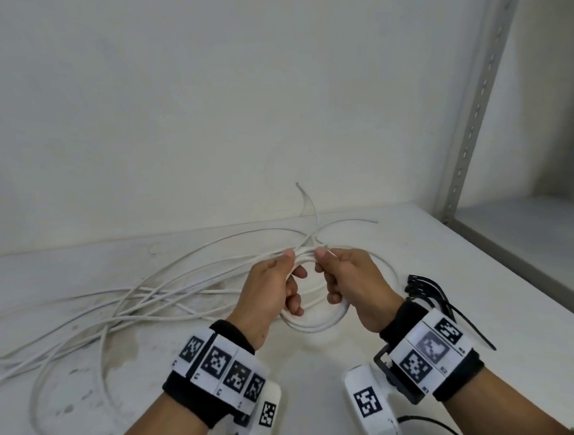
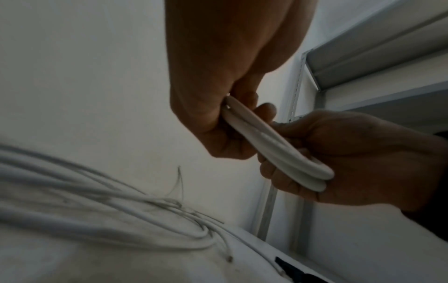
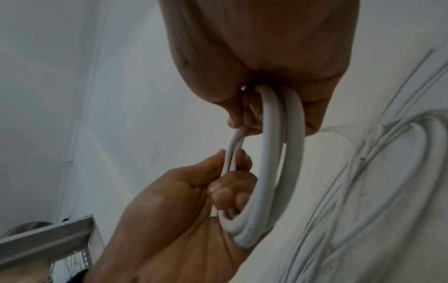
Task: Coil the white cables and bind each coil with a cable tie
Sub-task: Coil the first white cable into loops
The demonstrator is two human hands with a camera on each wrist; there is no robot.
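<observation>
White cable coil (image 1: 315, 313) held up just above the shelf (image 1: 373, 330), a few loops, betw. both hands. Left hand (image 1: 273, 288) grips its left side, fingers curled thru the loops; right hand (image 1: 347, 281) grips the right side, thumb pinching on top. Loose white cables (image 1: 121, 309) sprawl to the left on the shelf. Black cable ties (image 1: 432, 295) lie just right of the right wrist.

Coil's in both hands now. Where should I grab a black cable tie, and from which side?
Take a black cable tie by its long tail, which trails toward you on the shelf beside the right hand. Come from above with that hand, while the left hand holds the coil.
</observation>
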